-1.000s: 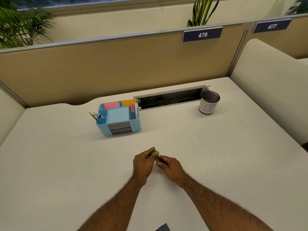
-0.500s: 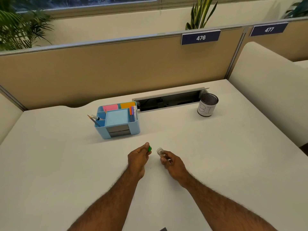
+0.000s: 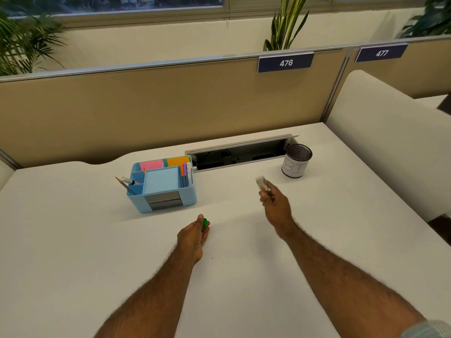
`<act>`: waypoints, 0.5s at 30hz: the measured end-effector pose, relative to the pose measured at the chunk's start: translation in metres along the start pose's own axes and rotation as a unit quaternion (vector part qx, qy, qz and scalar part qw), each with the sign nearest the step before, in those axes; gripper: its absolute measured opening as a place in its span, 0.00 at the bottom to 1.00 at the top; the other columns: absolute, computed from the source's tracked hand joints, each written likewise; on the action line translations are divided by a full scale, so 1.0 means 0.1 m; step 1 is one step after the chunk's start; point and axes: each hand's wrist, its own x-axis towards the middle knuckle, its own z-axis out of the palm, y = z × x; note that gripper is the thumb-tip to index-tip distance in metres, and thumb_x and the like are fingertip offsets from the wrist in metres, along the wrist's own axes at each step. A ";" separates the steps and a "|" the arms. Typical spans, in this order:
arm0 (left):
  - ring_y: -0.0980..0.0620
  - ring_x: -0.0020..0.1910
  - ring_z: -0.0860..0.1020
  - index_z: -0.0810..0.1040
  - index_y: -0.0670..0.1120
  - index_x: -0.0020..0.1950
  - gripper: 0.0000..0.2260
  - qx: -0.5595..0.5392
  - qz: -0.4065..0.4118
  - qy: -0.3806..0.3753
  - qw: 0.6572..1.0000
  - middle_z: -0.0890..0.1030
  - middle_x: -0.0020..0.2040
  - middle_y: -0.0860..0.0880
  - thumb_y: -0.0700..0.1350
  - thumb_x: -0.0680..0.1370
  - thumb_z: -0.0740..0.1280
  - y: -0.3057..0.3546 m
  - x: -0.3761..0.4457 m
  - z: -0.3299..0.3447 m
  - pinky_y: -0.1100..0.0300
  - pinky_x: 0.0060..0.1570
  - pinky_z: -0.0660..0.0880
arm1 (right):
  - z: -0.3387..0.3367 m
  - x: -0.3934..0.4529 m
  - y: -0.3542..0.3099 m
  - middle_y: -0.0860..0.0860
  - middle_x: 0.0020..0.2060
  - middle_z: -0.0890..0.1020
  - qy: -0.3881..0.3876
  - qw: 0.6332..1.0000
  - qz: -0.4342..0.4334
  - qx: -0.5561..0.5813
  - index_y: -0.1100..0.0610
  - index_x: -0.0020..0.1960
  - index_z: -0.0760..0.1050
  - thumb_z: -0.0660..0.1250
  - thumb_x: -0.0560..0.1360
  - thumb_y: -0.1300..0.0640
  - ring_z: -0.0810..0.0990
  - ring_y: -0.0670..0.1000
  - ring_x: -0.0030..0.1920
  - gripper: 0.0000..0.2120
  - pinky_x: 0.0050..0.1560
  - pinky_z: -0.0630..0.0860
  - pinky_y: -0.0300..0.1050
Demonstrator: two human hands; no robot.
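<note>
Right hand [image 3: 274,203] pinches open vial [image 3: 261,183] toward mesh cup [image 3: 296,165], one o'clock, likely to tip; left hand [image 3: 192,236] pinches its green cap [image 3: 206,223].

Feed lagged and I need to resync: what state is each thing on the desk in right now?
clear tube: uncapped, held off the desk in the right hand.
green cap: off the tube, pinched by the left hand.
mesh cup: upright, on the desk.
blue organizer: upright, front drawers shut.
cable hatch: lid open.
</note>
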 end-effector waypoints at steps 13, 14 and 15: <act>0.44 0.55 0.79 0.76 0.37 0.58 0.15 -0.016 -0.038 -0.053 0.998 0.82 0.51 0.40 0.46 0.77 0.66 -0.01 0.23 -0.08 0.52 0.60 0.73 | -0.79 0.94 -0.26 0.59 0.62 0.79 0.235 0.965 -0.044 -0.110 0.54 0.74 0.63 0.58 0.81 0.56 0.78 0.58 0.60 0.22 0.59 0.72 0.41; 0.44 0.54 0.79 0.76 0.37 0.57 0.15 -0.012 -0.037 -0.052 0.998 0.82 0.50 0.40 0.46 0.77 0.66 -0.01 0.24 -0.08 0.52 0.60 0.73 | -0.87 1.00 -0.27 0.60 0.59 0.80 0.236 0.963 -0.040 -0.126 0.53 0.75 0.61 0.58 0.80 0.57 0.79 0.60 0.58 0.23 0.58 0.74 0.44; 0.45 0.53 0.80 0.77 0.37 0.56 0.14 -0.009 -0.037 -0.052 0.998 0.82 0.50 0.40 0.46 0.77 0.67 -0.01 0.25 -0.07 0.52 0.60 0.73 | -0.94 1.06 -0.27 0.62 0.56 0.81 0.232 0.962 -0.032 -0.143 0.51 0.75 0.59 0.58 0.80 0.58 0.79 0.61 0.55 0.25 0.57 0.75 0.47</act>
